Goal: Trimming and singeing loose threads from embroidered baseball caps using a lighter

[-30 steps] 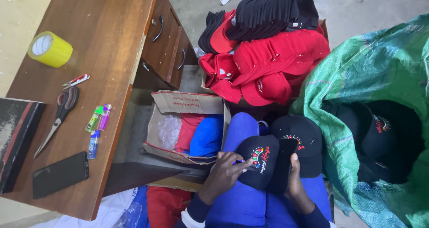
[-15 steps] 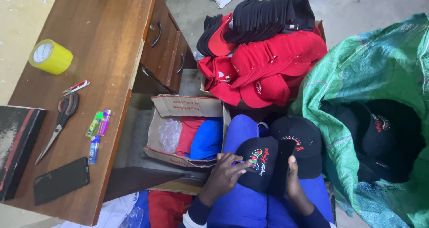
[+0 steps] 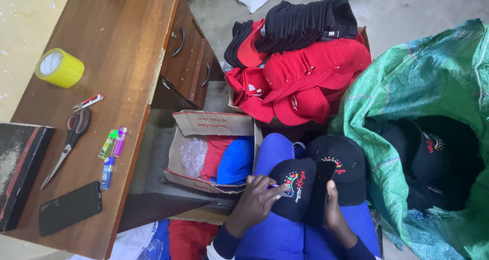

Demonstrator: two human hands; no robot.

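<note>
- Black cap point(image 3: 298, 188) with a coloured embroidered front lies on the person's lap, over blue trousers; both hands are on it.
- Left hand point(image 3: 257, 201) rests on the cap's left side, its grip pinched narrow on a thin blue tool point(image 3: 272, 186) whose tip is at the embroidery — what kind of tool, I cannot tell.
- Right hand point(image 3: 333, 211) has its grip closed on the cap's brim, thumb on top, fingers under.
- Second black cap point(image 3: 341, 160) sits just behind the first, touching it, its embroidered front up.
- Green woven sack point(image 3: 407, 97) stands open at the right; inside, more black caps point(image 3: 433, 153) with the same kind of embroidery.
- Cardboard box point(image 3: 209, 125), flaps open, sits beside the left knee under the bench edge — it holds red and blue cloth and a clear plastic bag point(image 3: 193, 155).
- Another box, mostly hidden, lies beyond the knees, heaped with red caps point(image 3: 305, 81); a stack of black ones point(image 3: 305, 23) lies on top.
- Wooden bench point(image 3: 127, 46) at the left carries a yellow tape roll point(image 3: 59, 67), scissors point(image 3: 71, 137), a small red-handled cutter point(image 3: 87, 102), three lighters point(image 3: 112, 150), a dark phone point(image 3: 70, 208) and a dark flat case point(image 3: 20, 163) at its edge.
- Two drawers point(image 3: 191, 56) with curved metal handles are in the bench's side, both closed.
</note>
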